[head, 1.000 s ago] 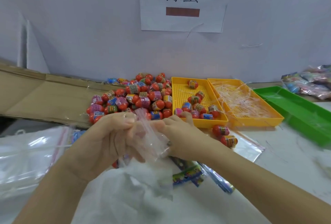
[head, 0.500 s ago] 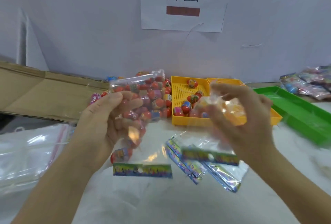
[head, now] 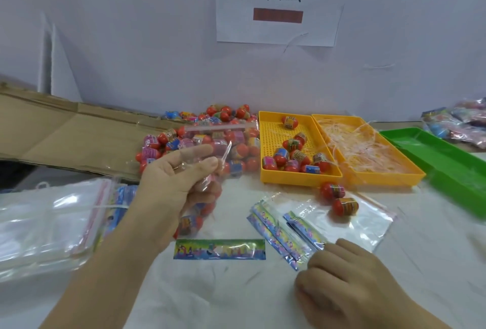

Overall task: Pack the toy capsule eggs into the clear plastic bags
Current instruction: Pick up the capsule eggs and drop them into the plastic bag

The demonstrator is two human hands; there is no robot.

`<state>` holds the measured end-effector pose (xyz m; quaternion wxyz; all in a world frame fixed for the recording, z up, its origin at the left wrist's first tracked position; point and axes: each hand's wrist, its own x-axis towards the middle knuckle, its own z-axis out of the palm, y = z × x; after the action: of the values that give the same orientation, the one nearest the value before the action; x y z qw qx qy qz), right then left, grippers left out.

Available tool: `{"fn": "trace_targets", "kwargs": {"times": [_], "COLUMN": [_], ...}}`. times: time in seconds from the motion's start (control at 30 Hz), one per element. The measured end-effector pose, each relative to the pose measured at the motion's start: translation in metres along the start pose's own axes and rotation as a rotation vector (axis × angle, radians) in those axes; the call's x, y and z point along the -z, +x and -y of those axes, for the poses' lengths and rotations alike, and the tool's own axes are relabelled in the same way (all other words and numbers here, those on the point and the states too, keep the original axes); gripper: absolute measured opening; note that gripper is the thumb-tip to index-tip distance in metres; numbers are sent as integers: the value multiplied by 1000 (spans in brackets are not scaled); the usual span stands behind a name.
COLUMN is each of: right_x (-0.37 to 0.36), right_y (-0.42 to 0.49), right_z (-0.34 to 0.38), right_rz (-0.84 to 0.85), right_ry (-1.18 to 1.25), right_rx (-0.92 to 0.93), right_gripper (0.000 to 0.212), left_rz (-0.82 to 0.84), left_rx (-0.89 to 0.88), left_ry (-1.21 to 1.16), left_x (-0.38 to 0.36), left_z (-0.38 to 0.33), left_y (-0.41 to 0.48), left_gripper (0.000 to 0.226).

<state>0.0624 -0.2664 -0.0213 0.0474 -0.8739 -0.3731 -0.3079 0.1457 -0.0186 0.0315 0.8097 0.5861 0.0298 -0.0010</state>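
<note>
At the far left of the surface (head: 210, 299) lies a banded stack of empty bags (head: 39, 223), with flattened cardboard (head: 65, 131) behind it. Just right of the stack, the left hand (head: 178, 186) is raised off the surface. Its fingers (head: 206, 165) and thumb pinch a clear bag (head: 223, 139) by one side, red zip mouth uppermost, and a few capsule eggs (head: 190, 220) hang in the bottom below the palm. The loose egg pile (head: 231, 114) sits behind it against the wall.

One printed card (head: 219, 249) lies flat under the bag, and more cards (head: 278, 231) fan out to its right. The right hand (head: 349, 286) rests at the near end of that fan, knuckles up. Its fingers are curled under and hidden, so whether they pinch a card cannot be told.

Further right stand a yellow tray (head: 271, 128) holding some eggs, a second yellow tray (head: 415, 174) of thin strands, a green tray (head: 447, 170) and finished packs (head: 460, 123).

The step in hand looks like adding a card to a filled bag. The next move probably calls for peeling a single card off the fan and sliding it through the limp mouth, which one hand alone barely holds apart, before pressing the zip closed.
</note>
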Motion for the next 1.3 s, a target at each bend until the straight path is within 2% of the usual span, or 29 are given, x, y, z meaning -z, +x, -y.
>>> {"fn": "trace_targets", "kwargs": {"times": [0.27, 0.43, 0.53, 0.63, 0.7, 0.77, 0.8, 0.83, 0.87, 0.9, 0.93, 1.0, 1.1, 1.23, 1.3], "right_x": [2, 5, 9, 17, 21, 28, 34, 42, 50, 56, 62, 67, 59, 22, -4], "right_y": [5, 9, 17, 31, 37, 44, 49, 55, 64, 69, 71, 73, 74, 89, 106], "right_z": [-6, -42, -75, -109, -125, -132, -135, -137, -137, -140, -138, -122, -87, -58, -43], "right_rz": [-25, -52, -95, -171, -240, -356, -404, -441, -488, -544, -567, -473, -219, -7, 101], "right_ry": [-175, -240, -287, -359, -361, -223, -32, 257, 667, 972, 1064, 906, 816, 585, 506], "right_rx": [86, 174, 265, 255, 162, -112, -350, -597, -801, -921, -944, -833, -624, -632, -577], "right_gripper": [18, 17, 14, 11, 16, 19, 15, 13, 14, 15, 18, 21, 14, 20, 23], "left_rz": [10, 5, 3, 10, 6, 9, 19, 30, 38, 46, 53, 64, 65, 31, -2], "left_rx": [-7, -16, -15, -9, -3, -6, -7, -6, -2, 2, 4, -4, -38, -93, -111], "left_ry": [27, 71, 93, 121, 127, 131, 130, 126, 118, 112, 110, 113, 132, 124, 116], "left_x": [-3, -4, -4, -3, -2, -2, -3, -3, -3, -4, -4, -5, -6, -3, 3], "left_z": [-1, 3, 4, 5, 5, 4, 4, 3, 3, 2, 2, 2, 1, -2, -4], "left_y": [-3, -2, -1, -1, 0, 0, -1, -2, -3, -4, -5, -6, -8, -6, -5], "left_gripper": [35, 18, 30, 33, 34, 35, 35, 35, 35, 35, 35, 32, 32, 19, 19]}}
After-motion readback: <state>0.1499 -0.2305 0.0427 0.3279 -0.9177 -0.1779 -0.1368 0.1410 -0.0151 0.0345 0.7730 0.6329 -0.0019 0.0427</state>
